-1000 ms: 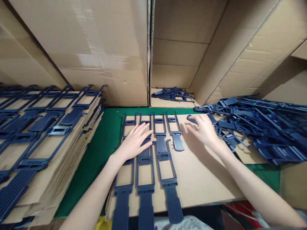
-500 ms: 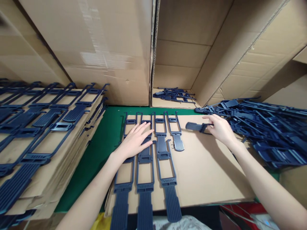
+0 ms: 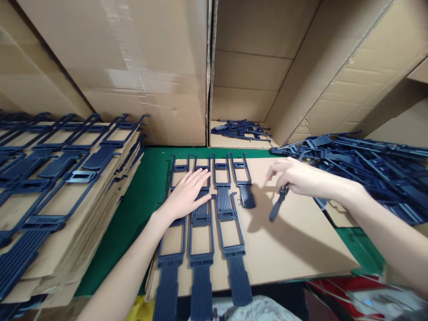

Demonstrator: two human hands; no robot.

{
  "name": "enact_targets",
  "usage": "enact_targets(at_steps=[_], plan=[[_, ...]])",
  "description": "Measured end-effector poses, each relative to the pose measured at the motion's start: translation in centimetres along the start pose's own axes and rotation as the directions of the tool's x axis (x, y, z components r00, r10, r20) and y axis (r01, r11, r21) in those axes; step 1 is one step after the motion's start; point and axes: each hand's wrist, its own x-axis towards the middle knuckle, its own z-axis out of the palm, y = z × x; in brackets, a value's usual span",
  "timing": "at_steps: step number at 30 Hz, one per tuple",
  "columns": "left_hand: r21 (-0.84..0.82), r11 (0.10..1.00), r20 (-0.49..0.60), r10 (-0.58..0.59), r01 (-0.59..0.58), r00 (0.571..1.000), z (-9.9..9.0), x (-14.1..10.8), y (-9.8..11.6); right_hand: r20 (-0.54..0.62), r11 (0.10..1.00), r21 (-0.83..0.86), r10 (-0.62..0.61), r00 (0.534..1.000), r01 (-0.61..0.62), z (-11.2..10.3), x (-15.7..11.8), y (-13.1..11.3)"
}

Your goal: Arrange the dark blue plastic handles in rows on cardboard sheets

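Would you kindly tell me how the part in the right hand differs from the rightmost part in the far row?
The held part slants down from the right hand, while the laid part lies flat on the cardboard. The held part is partly covered; the laid part shows in full. Both look dark blue.

One head-worn camera views the table (image 3: 133, 209) from above its near edge, facing forward and down at close range. Coverage: left grip (image 3: 188, 194), right grip (image 3: 296, 176), cardboard boxes (image 3: 160, 62) behind.
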Motion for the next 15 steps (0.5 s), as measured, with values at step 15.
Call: enact_targets(at_steps=[15], plan=[[0.009, 1.000, -0.007, 0.010, -0.010, 1.000, 0.0, 0.1, -0.2, -0.236, 0.940, -0.064, 0.313, 0.920, -0.336, 7.0, -0.2, 4.3]])
